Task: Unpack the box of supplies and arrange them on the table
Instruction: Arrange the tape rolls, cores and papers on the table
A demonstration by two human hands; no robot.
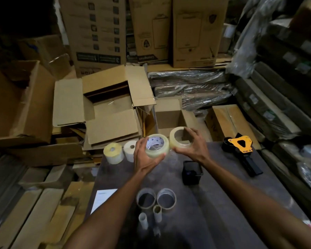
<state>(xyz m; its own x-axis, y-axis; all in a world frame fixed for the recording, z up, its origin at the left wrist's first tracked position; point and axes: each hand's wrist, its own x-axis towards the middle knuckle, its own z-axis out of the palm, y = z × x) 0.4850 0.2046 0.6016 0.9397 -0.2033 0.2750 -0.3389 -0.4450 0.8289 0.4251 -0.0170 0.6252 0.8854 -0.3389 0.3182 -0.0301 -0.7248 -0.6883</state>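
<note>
Tape rolls (166, 144) above table (223, 203), before box (171, 117)

Two bare forearms, no sleeves in view; left grip (144, 157), right grip (194, 146) ungloved.

Upside-down "3" on carton (97, 33)

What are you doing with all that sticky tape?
A person is unpacking supplies onto a dark table. The left hand grips one clear tape roll, and the right hand grips another clear tape roll, both held above the table's far end. Already on the table are two white label rolls, empty cardboard cores, a black cup and a yellow-and-black tape dispenser. An open cardboard box sits just behind.
</note>
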